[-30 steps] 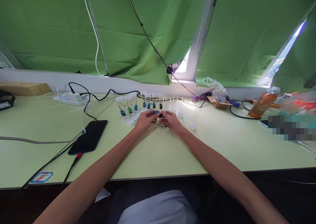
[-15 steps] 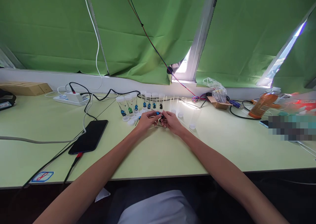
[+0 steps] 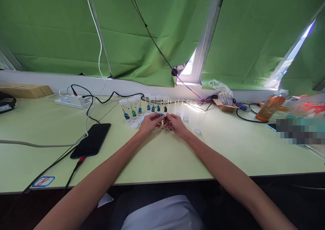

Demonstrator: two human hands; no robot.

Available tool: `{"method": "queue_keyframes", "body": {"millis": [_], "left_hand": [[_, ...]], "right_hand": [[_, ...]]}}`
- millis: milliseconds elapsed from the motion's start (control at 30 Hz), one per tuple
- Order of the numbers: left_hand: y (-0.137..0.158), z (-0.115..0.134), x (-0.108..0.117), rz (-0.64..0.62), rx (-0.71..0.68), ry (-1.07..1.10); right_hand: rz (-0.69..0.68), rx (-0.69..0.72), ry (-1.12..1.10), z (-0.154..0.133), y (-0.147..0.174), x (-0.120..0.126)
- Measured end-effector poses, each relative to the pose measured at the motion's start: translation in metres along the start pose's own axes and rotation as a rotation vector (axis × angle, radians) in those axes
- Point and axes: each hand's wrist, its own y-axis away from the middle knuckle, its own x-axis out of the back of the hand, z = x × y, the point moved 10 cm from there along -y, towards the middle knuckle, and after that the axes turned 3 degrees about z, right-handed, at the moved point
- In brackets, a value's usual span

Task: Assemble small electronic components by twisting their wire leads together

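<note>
Over the middle of the table, my left hand [image 3: 150,123] and my right hand [image 3: 176,124] meet fingertip to fingertip. Pinched in the left fingers is a small blue part [image 3: 160,115]. The right fingers close on a small black part [image 3: 166,118]; whether the two parts are joined I cannot tell. Thin wire ends [image 3: 164,130] show below the fingertips. Just behind the hands stand several clear tubes [image 3: 124,107] with white caps, holding small blue, green or black parts on thin leads. White caps [image 3: 134,125] lie beside my left hand.
A phone [image 3: 91,140] with a cable lies at left, near a white power strip [image 3: 73,103]. Clear tubes and a white cap [image 3: 197,129] are right of my hands. Farther right are a small cardboard box [image 3: 224,105] and an orange bottle [image 3: 270,107].
The blue part between my fingers has shifted slightly left and up, and my fingertips have changed position a little. The arms and everything around stay in place.
</note>
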Motion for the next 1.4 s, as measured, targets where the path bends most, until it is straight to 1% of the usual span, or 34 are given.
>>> {"method": "queue_keyframes", "body": {"millis": [367,667,833,1033,1167,1400], "left_hand": [[0.002,0.0,-0.007,-0.053,-0.004,0.004],[0.003,0.0,-0.013,-0.125,0.005,0.021],[0.005,0.001,-0.015,-0.135,0.007,0.03],[0.005,0.002,-0.012,-0.093,0.008,0.022],[0.004,0.003,-0.008,-0.055,0.003,0.028],[0.003,0.002,-0.008,-0.064,-0.02,-0.004]], "right_hand": [[-0.024,0.016,-0.006,0.0,-0.001,-0.001],[-0.092,0.033,0.025,0.001,-0.002,-0.005],[-0.084,0.035,0.042,0.001,-0.002,-0.004],[-0.049,-0.012,0.038,0.002,0.0,-0.003],[-0.007,-0.006,0.005,0.0,0.0,0.0],[-0.028,0.009,0.005,0.0,0.0,-0.003]]}}
